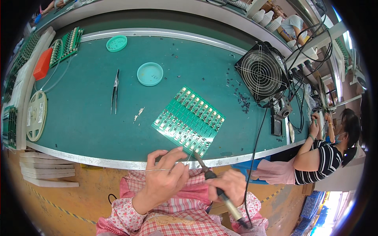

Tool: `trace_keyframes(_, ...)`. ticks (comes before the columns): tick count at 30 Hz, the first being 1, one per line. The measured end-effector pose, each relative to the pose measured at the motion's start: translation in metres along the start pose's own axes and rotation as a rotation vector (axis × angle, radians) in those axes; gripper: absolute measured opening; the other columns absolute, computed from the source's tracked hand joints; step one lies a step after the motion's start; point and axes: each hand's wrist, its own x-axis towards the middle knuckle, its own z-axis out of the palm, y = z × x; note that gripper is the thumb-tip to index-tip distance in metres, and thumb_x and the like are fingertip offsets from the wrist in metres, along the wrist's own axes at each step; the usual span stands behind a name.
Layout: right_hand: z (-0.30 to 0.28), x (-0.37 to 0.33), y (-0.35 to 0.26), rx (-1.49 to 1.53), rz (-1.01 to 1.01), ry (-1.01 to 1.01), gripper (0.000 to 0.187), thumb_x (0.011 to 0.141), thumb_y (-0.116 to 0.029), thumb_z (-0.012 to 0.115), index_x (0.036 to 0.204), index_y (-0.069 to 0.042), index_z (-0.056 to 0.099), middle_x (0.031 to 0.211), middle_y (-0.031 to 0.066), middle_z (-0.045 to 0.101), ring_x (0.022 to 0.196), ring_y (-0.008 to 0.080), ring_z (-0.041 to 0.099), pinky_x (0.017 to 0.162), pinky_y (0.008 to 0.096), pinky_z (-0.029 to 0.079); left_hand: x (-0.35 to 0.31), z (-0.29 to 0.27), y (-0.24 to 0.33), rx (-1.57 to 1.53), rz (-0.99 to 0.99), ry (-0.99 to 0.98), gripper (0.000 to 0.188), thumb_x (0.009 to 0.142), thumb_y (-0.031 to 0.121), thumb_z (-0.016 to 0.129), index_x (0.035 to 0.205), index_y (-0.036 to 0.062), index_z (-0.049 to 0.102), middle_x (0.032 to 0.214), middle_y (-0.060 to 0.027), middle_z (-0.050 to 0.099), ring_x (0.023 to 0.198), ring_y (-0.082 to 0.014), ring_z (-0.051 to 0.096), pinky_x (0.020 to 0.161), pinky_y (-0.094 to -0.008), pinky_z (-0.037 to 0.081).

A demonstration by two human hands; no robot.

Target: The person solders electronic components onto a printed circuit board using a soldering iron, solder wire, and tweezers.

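Note:
A green circuit board panel (189, 120) lies at a slant on the green mat, its rows of small parts facing up. In my right hand (229, 185) is a soldering iron (221, 192), gripped by its dark handle, with the tip at the panel's near corner. Thin solder wire (157, 170) runs through the closed fingers of my left hand (167, 171), and its end reaches toward the iron's tip. Whether tip and wire touch is too small to tell.
Tweezers (114, 92), a round turquoise dish (150, 74) and a turquoise lid (117, 43) lie beyond the panel. A black fan (260, 70) stands at the right, dark scraps beside it. At the left are a reel (36, 116) and more boards (67, 46). A co-worker (323, 157) sits at the right.

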Motion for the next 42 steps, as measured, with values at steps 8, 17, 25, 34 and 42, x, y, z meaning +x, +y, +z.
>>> trace_keyframes(8,-0.003,-0.015,0.012,0.315,0.502,0.388,0.007,0.085,-0.006,0.062,0.088,-0.001,0.057,0.062,0.0069,0.062,0.047,0.0143,0.058,0.045,0.028,0.045,0.006,-0.005,0.002,-0.043,-0.029,-0.017,0.017,0.073,0.002,0.068,0.069,0.0065,0.052,0.098,-0.0064,0.065,0.1,-0.0226,0.066,0.084,-0.0393,0.04)
trace_keyframes(17,-0.002,0.013,0.028,0.673,0.841,0.415,0.017,0.098,-0.016,0.051,0.09,-0.001,0.047,0.083,0.0096,0.061,0.041,0.0078,0.049,0.037,0.0205,0.038,0.015,-0.005,0.0,-0.076,-0.062,0.008,0.017,0.071,0.006,0.07,0.068,0.0063,0.053,0.096,-0.0039,0.065,0.075,-0.0189,0.06,0.076,-0.0355,0.038)
trace_keyframes(25,-0.001,0.013,0.04,0.765,0.877,0.382,0.017,0.098,-0.016,0.05,0.09,-0.002,0.046,0.084,0.0092,0.061,0.04,0.0081,0.049,0.037,0.021,0.038,0.017,-0.004,0.001,-0.08,-0.084,0.001,0.016,0.073,0.005,0.07,0.069,0.0072,0.055,0.096,-0.0032,0.065,0.073,-0.0189,0.057,0.074,-0.035,0.037)
trace_keyframes(34,-0.003,0.019,0.023,0.666,0.777,0.343,0.016,0.097,-0.014,0.052,0.089,0.0,0.048,0.078,0.0094,0.062,0.043,0.0071,0.05,0.041,0.0211,0.04,0.017,-0.002,0.001,-0.05,-0.086,0.002,0.017,0.073,0.005,0.07,0.068,0.0077,0.054,0.094,-0.0025,0.065,0.076,-0.0177,0.058,0.073,-0.0348,0.036)
trace_keyframes(42,-0.013,0.006,0.023,0.527,0.754,0.496,0.017,0.095,-0.016,0.053,0.088,0.0,0.05,0.071,0.0075,0.058,0.042,0.0075,0.049,0.041,0.0205,0.041,0.017,-0.005,-0.003,-0.091,-0.083,-0.003,0.017,0.073,0.004,0.069,0.068,0.0071,0.053,0.094,-0.0038,0.066,0.074,-0.0188,0.058,0.074,-0.0344,0.038)
